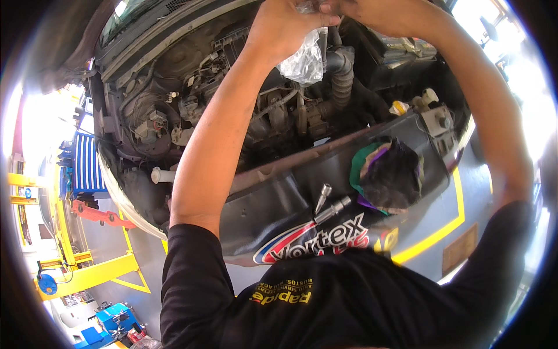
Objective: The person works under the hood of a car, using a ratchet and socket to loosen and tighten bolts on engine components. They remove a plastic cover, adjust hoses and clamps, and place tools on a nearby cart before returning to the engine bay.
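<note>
Over the engine bay [279, 116], at the top edge of the picture, a crumpled clear plastic bag [303, 65] hangs from my hands. My left hand [285, 26] is closed around its upper part, thumb pointing right. Bent fingers of my right hand [349, 8] meet the left thumb at the top of the bag; the picture's edge cuts off part of both hands. What the bag contains, if anything, cannot be made out. Closer to me, two metal sockets [333, 210] lie on a black fender cover [273, 203], left of a bunched dark rag [395, 177] with green and purple edges.
A ribbed air hose [343, 81] runs down beside the bag. The battery [407, 49] sits at the far right of the bay. A white filler cap [161, 175] and a yellow cap [400, 107] stick up. Yellow lift parts [96, 279] and a blue tool cabinet [88, 163] stand left.
</note>
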{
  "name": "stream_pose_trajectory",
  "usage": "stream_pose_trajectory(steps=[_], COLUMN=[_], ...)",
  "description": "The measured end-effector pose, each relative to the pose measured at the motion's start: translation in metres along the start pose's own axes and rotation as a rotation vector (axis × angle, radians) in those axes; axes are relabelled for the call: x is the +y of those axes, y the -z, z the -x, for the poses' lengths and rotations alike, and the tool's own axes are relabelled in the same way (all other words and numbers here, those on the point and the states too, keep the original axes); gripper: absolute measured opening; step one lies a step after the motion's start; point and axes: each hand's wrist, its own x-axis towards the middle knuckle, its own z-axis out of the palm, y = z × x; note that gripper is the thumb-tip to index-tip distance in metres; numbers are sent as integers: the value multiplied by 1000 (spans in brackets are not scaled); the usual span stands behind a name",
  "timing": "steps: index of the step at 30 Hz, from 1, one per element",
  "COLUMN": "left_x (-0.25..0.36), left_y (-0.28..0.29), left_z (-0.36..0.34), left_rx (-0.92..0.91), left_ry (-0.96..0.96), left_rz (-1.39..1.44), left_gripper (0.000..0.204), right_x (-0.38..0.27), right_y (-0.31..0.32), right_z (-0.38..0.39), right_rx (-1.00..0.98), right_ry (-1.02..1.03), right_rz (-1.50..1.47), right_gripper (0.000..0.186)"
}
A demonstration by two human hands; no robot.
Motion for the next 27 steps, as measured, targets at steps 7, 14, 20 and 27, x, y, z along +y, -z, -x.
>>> stream_pose_trajectory(steps=[7,14,20,27], left_x=[-5,-11,-10,-13], left_y=[1,6,-4,-11], left_z=[-5,3,7,7], left_rx=[37,96,152,119], left_ry=[62,38,68,97], left_rz=[49,-326,-419,-274], left_gripper=[14,36,37,32], right_x=[40,36,3,44], right_y=[-29,19,29,-2], right_z=[-35,-47,-45,-64], right_rx=[-15,-343,-430,-320], right_ry=[152,349,28,227], right_rz=[-121,-154,76,-188], right_gripper=[36,34,35,24])
